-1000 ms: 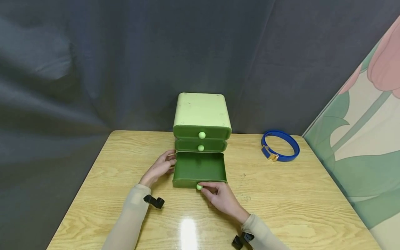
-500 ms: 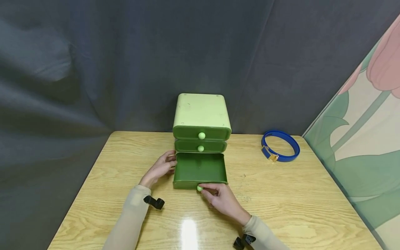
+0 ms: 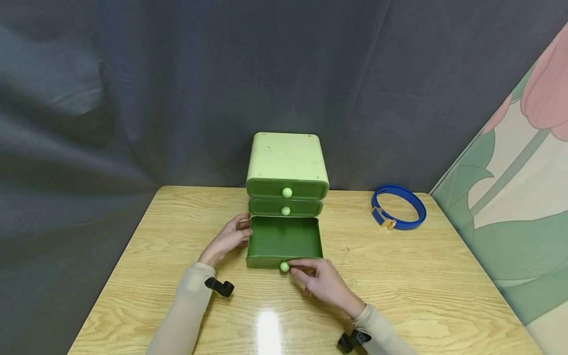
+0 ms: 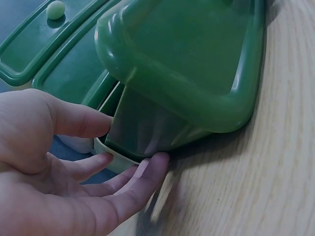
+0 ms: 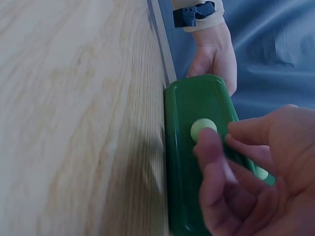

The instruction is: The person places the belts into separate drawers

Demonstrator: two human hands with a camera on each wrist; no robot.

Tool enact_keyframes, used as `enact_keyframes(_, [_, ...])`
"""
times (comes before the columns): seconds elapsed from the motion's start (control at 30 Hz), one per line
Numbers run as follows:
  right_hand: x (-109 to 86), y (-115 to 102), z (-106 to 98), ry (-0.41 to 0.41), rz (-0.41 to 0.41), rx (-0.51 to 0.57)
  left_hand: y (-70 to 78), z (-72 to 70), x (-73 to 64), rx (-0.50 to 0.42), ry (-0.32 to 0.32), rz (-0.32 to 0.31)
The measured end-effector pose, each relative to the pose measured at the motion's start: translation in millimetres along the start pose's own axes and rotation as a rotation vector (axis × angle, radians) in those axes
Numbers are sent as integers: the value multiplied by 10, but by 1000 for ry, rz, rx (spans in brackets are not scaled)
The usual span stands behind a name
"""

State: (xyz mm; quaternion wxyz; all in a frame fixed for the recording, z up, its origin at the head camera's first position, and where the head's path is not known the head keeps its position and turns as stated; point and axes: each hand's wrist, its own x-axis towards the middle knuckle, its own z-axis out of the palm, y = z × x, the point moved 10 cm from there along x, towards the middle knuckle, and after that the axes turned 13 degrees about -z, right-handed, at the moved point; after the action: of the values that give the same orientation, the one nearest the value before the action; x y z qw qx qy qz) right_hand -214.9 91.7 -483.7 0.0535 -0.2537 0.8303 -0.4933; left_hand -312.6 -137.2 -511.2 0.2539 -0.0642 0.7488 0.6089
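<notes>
A small light-green desktop drawer cabinet (image 3: pixel 287 155) with dark green drawer fronts stands at the middle back of the table. Its top and middle drawers are pushed in. The bottom drawer (image 3: pixel 264 263) is pulled out, its green floor showing. My left hand (image 3: pixel 225 239) rests against the cabinet's lower left side; in the left wrist view its thumb and fingertips touch the frame edge beside the drawer. At the bottom drawer's round knob (image 3: pixel 284 266), my right hand (image 3: pixel 323 278) has its fingers loosely bent just to the right, thumb and forefinger spread apart in the right wrist view.
A coiled blue belt (image 3: pixel 412 224) with a gold buckle lies at the table's back right. Behind the wooden table (image 3: pixel 399 291) hangs a dark curtain (image 3: pixel 213 88), and a flower-patterned cloth (image 3: pixel 519 182) hangs at the right.
My right thumb and fingers have come off the bottom drawer's knob and shifted slightly right. The left hand and the pulled-out drawer stay almost as they were.
</notes>
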Motion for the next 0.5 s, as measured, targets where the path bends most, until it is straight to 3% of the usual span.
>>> enact_keyframes(0.3, [18,-43,-204,62,-110,-14,-1,-4,-6,3,4,1])
enact_keyframes(0.5, [-14,-80,-366,96,-126,4,-1,8,-10,2,6,0])
